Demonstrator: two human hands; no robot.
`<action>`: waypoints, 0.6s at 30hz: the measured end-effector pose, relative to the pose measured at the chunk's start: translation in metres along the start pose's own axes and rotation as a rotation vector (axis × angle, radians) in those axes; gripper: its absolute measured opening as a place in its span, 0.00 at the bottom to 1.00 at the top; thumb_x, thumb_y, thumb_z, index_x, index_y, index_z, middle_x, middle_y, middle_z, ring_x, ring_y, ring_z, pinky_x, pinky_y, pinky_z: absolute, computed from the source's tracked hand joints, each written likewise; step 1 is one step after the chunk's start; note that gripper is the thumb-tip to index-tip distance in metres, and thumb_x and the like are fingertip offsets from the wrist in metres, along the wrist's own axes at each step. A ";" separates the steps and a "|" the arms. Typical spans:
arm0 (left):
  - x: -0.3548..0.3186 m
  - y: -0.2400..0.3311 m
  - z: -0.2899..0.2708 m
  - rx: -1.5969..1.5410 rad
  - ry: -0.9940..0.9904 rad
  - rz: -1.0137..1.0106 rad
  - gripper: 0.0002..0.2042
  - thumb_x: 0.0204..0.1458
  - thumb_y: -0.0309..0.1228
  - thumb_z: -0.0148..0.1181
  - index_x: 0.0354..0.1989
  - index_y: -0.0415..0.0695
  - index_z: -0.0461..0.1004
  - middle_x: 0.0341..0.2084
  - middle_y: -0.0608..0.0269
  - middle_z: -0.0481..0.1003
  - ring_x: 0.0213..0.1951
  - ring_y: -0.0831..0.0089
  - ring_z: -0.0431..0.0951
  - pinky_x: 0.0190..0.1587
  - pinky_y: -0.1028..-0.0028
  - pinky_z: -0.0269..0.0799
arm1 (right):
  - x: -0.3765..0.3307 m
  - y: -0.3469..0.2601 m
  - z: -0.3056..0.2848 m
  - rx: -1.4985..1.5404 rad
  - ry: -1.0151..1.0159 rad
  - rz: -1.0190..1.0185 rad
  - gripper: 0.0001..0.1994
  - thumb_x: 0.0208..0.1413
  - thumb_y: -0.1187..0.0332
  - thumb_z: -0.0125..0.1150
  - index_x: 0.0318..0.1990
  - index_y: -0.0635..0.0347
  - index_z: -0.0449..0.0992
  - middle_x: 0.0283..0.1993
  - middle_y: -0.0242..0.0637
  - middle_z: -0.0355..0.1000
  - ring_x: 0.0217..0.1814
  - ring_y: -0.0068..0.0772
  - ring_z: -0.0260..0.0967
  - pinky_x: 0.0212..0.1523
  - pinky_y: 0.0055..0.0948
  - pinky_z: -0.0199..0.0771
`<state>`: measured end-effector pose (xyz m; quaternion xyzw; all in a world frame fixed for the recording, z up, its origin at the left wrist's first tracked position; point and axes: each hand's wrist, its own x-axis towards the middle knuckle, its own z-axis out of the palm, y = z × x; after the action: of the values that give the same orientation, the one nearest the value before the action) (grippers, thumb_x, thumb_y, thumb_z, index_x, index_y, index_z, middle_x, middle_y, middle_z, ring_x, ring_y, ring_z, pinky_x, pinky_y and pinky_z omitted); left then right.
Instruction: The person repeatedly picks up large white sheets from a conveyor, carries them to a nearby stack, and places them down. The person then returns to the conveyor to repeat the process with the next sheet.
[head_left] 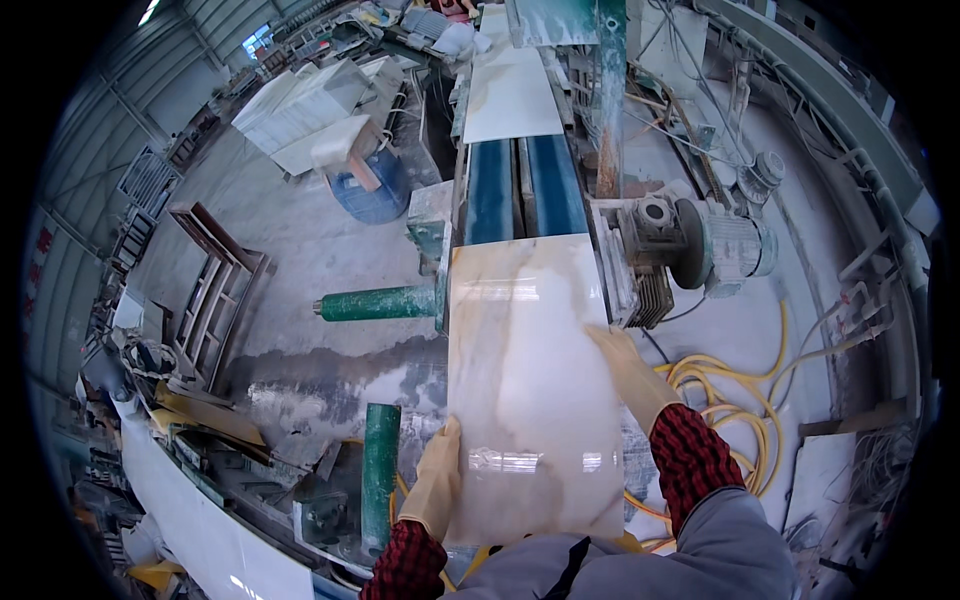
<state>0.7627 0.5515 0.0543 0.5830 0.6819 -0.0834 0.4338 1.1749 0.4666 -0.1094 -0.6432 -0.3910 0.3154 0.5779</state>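
Observation:
A polished white marble slab (530, 400) with tan veins lies in front of me, its far end on the blue conveyor belts (490, 190) and its near end close to my body. My left hand (437, 478), in a cream rubber glove, grips the slab's left edge near the bottom. Farther up, my right hand (630, 370), gloved alike, holds the right edge, with its fingers reaching onto the top face. The undersides of both grips are hidden. Ahead on the same conveyor lies another pale slab (512, 95).
A motor (730, 245) stands right of the conveyor, with coiled yellow hose (765, 420) on the floor below. Green rollers (380, 303) project at left. Beyond are a blue barrel (372, 190), stacked white blocks (300, 105) and a rusty frame (215, 290).

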 end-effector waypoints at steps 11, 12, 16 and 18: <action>0.118 0.040 -0.012 -0.530 -0.176 0.043 0.39 0.82 0.62 0.51 0.83 0.40 0.78 0.77 0.47 0.82 0.76 0.52 0.82 0.79 0.55 0.75 | -0.174 -0.177 0.015 0.259 -0.161 0.685 0.29 0.85 0.49 0.67 0.69 0.73 0.86 0.63 0.39 0.90 0.60 0.29 0.86 0.61 0.36 0.87; 0.123 0.044 -0.014 -0.601 -0.219 0.045 0.39 0.82 0.62 0.51 0.83 0.40 0.78 0.76 0.47 0.83 0.75 0.53 0.82 0.79 0.54 0.76 | -0.186 -0.179 0.018 0.230 -0.163 0.723 0.29 0.85 0.49 0.67 0.69 0.73 0.86 0.63 0.39 0.89 0.60 0.29 0.86 0.60 0.37 0.87; 0.119 0.042 -0.020 -0.999 -0.455 0.258 0.37 0.84 0.58 0.53 0.82 0.36 0.78 0.76 0.46 0.82 0.74 0.55 0.84 0.77 0.54 0.79 | -0.204 -0.170 0.019 -0.057 -0.249 0.710 0.27 0.85 0.51 0.67 0.68 0.73 0.85 0.61 0.39 0.88 0.58 0.30 0.86 0.60 0.37 0.87; 0.105 0.021 -0.030 -0.911 -0.496 0.261 0.35 0.86 0.57 0.54 0.81 0.36 0.79 0.75 0.47 0.83 0.72 0.56 0.85 0.77 0.56 0.80 | -0.197 -0.166 0.015 -0.508 -0.418 0.289 0.27 0.85 0.51 0.68 0.69 0.73 0.84 0.59 0.39 0.87 0.57 0.30 0.85 0.58 0.37 0.87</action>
<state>0.7718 0.6524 0.0079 0.3787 0.4478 0.1405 0.7977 1.0413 0.3071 0.0438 -0.7365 -0.4717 0.4114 0.2564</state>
